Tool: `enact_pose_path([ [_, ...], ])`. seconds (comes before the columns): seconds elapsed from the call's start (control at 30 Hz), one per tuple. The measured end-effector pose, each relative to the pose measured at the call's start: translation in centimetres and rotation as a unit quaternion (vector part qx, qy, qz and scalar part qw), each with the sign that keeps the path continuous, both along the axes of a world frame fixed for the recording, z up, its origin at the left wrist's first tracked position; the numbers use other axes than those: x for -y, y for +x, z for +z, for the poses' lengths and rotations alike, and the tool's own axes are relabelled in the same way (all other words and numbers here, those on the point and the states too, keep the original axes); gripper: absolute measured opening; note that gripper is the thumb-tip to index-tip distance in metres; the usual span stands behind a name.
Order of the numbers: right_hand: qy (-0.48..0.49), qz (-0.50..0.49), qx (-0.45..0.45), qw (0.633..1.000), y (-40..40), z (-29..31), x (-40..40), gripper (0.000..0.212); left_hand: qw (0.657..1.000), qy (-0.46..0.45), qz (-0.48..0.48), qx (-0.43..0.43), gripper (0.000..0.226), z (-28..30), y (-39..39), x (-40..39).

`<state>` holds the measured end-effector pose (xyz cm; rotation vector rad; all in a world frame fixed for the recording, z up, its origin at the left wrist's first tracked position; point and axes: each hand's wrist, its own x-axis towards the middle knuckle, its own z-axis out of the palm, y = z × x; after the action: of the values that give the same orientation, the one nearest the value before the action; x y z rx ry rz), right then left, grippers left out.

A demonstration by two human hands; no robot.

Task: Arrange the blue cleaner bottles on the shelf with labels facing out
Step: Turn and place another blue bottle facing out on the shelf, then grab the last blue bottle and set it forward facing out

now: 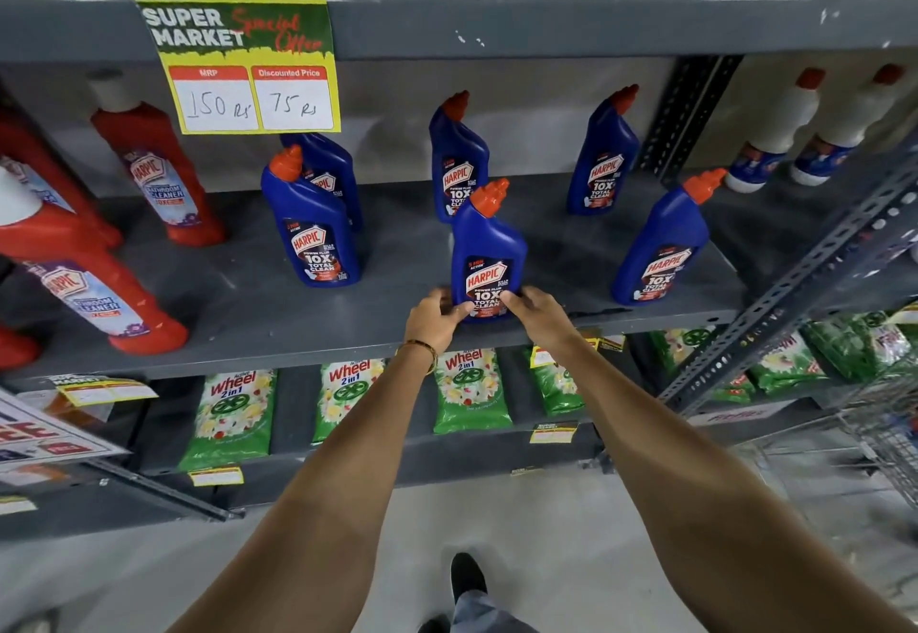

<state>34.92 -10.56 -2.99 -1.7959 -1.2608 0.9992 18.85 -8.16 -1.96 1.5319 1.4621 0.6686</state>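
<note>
Several blue cleaner bottles with orange caps stand on the grey shelf [248, 324]. The front middle bottle [488, 245] stands upright at the shelf's front edge, label facing me. My left hand [434, 317] grips its base from the left and my right hand [534, 312] grips it from the right. Another blue bottle [310, 225] stands front left with a further one [330, 170] close behind it. A bottle [457, 155] stands behind the held one. Two more [603, 155] [663, 245] stand to the right. All visible labels face outward.
Red bathroom cleaner bottles [154, 170] fill the shelf's left side. White bottles [780, 130] stand beyond a slotted upright at the right. A price sign [238, 66] hangs from the shelf above. Green detergent packs [233, 414] sit on the shelf below. A wire rack [889, 429] is at the right.
</note>
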Motion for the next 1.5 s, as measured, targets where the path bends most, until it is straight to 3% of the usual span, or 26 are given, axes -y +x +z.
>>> enact_pose_path([
  [0.7, -0.007, 0.021, -0.005, 1.0, 1.0, -0.1, 0.0, 0.038, 1.0, 0.006, -0.025, -0.014, 0.042, 0.2, -0.1, 0.0],
  [0.83, 0.0, -0.009, 0.033, 0.999, -0.1, -0.4, 0.4, 0.038, 0.999, 0.012, -0.032, -0.008, 0.045, 0.2, -1.1, 0.4],
  [1.0, 0.024, -0.113, 0.083, 0.99, -2.2, -0.9, 1.4, 0.039, 1.0, -0.005, -0.027, -0.005, 0.053, 0.4, -5.2, 0.2],
  [1.23, 0.012, -0.237, 0.065, 0.969, -9.8, -1.2, 3.5, 0.041, 0.999, -0.01, -0.026, -0.036, 0.054, 0.9, -14.9, -0.5],
  [1.5, 0.002, -0.164, 0.059, 0.985, -17.9, -0.4, 1.0, 0.031, 1.0, 0.001, 0.001, -0.021, 0.054, 1.2, -21.8, -1.8],
])
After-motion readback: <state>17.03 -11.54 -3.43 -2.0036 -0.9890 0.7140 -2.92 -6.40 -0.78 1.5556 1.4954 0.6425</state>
